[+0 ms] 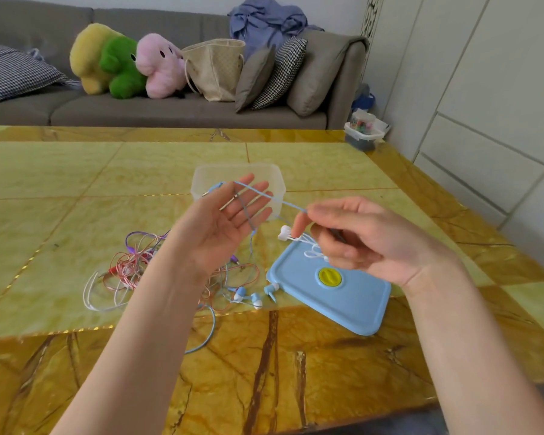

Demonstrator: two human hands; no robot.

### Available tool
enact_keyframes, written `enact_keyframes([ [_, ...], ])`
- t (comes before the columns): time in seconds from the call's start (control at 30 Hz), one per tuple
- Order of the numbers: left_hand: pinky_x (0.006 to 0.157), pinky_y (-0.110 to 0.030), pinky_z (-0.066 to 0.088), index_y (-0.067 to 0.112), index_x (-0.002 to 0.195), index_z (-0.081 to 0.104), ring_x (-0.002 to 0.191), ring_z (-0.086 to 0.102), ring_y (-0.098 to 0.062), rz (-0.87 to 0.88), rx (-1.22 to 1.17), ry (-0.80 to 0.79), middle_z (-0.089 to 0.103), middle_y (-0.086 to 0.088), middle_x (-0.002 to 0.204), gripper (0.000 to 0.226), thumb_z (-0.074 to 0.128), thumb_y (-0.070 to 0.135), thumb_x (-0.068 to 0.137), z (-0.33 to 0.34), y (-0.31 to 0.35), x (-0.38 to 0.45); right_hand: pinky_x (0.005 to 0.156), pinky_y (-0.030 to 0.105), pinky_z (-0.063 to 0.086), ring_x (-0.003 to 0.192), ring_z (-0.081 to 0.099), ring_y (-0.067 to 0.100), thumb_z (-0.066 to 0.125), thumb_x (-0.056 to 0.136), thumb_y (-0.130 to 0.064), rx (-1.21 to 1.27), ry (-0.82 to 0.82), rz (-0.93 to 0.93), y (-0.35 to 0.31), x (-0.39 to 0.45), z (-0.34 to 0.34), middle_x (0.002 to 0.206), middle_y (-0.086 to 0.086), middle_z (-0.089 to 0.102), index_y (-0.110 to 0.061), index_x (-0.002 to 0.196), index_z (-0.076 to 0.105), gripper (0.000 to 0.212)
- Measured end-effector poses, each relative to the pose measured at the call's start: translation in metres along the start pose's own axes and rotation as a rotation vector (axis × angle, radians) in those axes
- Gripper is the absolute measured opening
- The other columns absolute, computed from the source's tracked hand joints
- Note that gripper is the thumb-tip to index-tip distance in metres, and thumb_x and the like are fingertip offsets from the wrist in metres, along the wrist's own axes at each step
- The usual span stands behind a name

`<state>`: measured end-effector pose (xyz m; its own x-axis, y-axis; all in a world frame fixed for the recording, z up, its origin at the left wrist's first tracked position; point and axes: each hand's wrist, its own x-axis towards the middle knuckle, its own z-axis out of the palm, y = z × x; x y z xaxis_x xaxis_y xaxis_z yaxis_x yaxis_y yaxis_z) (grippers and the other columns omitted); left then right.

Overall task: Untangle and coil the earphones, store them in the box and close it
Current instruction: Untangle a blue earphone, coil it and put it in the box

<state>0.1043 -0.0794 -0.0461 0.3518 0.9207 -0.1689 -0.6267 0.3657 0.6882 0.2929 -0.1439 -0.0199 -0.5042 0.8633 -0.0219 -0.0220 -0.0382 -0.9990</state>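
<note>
My left hand [230,219] is raised palm up with fingers spread, and a blue earphone cord [283,202] is looped over those fingers. My right hand [355,238] pinches the same blue cord taut, above a coiled white earphone [296,238] lying on the blue lid [330,296]. The cord's blue earbuds [248,297] rest on the table beside the lid. A tangle of red, pink, purple and white earphone cords [132,265] lies to the left. The clear plastic box [239,180] stands open behind my left hand.
The yellow marble-pattern table [76,183] reaches to a grey sofa [170,111] holding plush toys, cushions and a beige bag [217,69]. A small container of coloured bits [363,130] sits past the table's far right corner. White cabinets [500,105] stand on the right.
</note>
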Motion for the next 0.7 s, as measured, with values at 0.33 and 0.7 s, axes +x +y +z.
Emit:
enact_keyframes([
  [0.33, 0.074, -0.039, 0.058, 0.008, 0.091, 0.076, 0.09, 0.07, -0.025, -0.115, 0.155, -0.382, 0.072, -0.01, 0.099, 0.034, 0.045, 0.021, 0.084, 0.014, -0.003, -0.013, 0.04, 0.018, 0.016, 0.043, 0.022, 0.01, 0.055, 0.092, -0.034, -0.621, 0.162, 0.419, 0.023, 0.021, 0.016, 0.049, -0.001, 0.034, -0.008, 0.068, 0.062, 0.035],
  [0.7, 0.086, -0.038, 0.052, 0.008, 0.098, 0.069, 0.091, 0.068, -0.026, -0.192, 0.737, -0.066, 0.071, -0.015, 0.102, 0.023, 0.048, 0.017, 0.095, -0.005, -0.018, -0.008, 0.037, 0.018, 0.011, 0.039, 0.015, 0.008, 0.063, 0.087, -0.021, -0.272, 0.579, 0.119, 0.01, 0.008, -0.003, 0.05, -0.004, 0.02, -0.013, 0.053, 0.041, 0.04],
])
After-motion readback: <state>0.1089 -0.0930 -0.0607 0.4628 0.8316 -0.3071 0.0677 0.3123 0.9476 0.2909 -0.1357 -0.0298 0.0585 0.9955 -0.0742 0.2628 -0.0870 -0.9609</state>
